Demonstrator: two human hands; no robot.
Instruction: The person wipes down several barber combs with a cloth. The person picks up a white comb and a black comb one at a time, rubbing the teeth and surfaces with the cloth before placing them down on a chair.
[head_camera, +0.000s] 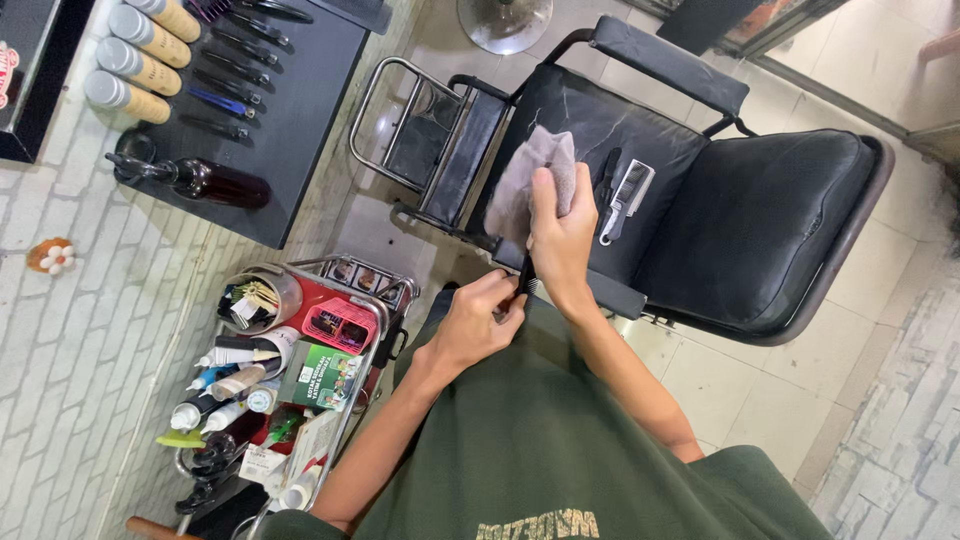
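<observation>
Here, the left hand (483, 318) pinches a black comb (527, 280). The right hand (562, 235) grips a grey cloth (530, 175) above a black chair (760, 225).

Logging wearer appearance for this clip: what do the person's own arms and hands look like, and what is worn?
Both forearms are bare, with no sleeves reaching them. The left hand and right hand wear no gloves; no rings, watch or bracelets are visible. The torso is covered by a dark olive-green cotton T-shirt with pale lettering near its lower edge.
</observation>
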